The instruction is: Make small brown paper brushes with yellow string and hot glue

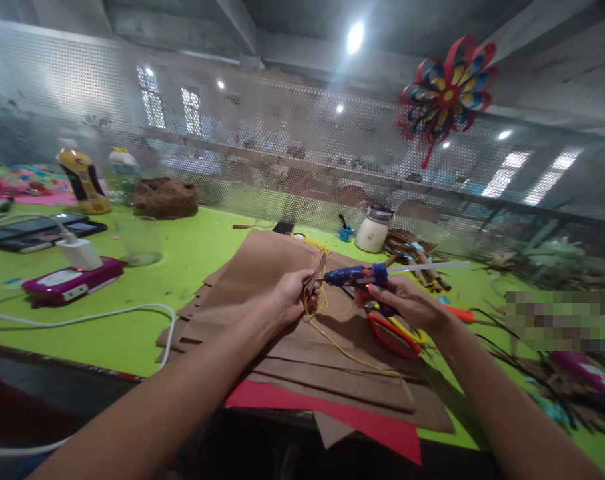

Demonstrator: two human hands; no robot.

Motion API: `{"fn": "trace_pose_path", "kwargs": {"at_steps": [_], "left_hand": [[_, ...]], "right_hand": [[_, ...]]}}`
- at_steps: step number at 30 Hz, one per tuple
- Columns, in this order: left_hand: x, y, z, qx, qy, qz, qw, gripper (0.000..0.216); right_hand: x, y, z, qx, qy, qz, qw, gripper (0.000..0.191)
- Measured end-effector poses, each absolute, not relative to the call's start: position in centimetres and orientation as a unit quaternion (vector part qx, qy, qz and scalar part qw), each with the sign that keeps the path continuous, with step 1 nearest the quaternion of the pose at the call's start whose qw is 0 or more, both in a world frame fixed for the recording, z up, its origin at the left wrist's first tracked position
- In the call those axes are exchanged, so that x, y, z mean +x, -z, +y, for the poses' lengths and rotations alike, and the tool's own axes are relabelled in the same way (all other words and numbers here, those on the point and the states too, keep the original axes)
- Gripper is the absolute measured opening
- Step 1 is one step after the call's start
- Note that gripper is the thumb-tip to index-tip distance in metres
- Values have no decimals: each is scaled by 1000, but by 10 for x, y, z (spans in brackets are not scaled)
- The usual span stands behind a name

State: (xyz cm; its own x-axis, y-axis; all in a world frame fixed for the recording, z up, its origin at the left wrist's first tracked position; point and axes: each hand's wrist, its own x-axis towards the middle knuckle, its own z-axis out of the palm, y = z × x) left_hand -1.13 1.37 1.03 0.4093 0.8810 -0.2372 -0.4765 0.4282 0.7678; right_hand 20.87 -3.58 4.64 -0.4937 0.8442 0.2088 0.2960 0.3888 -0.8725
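Note:
My left hand (291,295) pinches a small brown strip-like piece (318,268), which looks like folded paper or card. My right hand (410,303) is wrapped around a blue hot glue gun (355,275), and a long clear glue stick (432,266) sticks out of its back. The gun's nozzle points left and meets or nearly meets the brown piece; exact contact cannot be made out. Yellow string (345,348) hangs from near my left fingers. Beneath both hands lie stacked brown paper sheets (262,267). Red-and-yellow-handled scissors (392,337) rest under my right hand.
On the green table (207,240) stand a glass (141,243), a purple power strip (75,280) with a white charger, a yellow bottle (85,177) and a white jar (374,230). A screwdriver with an orange handle (460,314) and dark cables lie right. Red paper (327,403) overhangs the front edge.

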Motion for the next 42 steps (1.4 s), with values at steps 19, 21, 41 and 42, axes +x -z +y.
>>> {"fn": "trace_pose_path", "kwargs": {"at_steps": [19,21,41,42], "left_hand": [[-9,-10,12,321,-433,334,773,25],[-9,-10,12,324,-434,338,770,25],[-9,-9,12,338,-415,317,783,23],[-9,-9,12,340,-414,314,784,24]], "right_hand": [[202,-49,-36,-400,-317,-794,330,38],[202,-50,-36,-401,-316,-793,332,39],[207,-43,-32,-399,-299,-808,313,35],[207,-44,-32,-401,-290,-812,310,35]]}}
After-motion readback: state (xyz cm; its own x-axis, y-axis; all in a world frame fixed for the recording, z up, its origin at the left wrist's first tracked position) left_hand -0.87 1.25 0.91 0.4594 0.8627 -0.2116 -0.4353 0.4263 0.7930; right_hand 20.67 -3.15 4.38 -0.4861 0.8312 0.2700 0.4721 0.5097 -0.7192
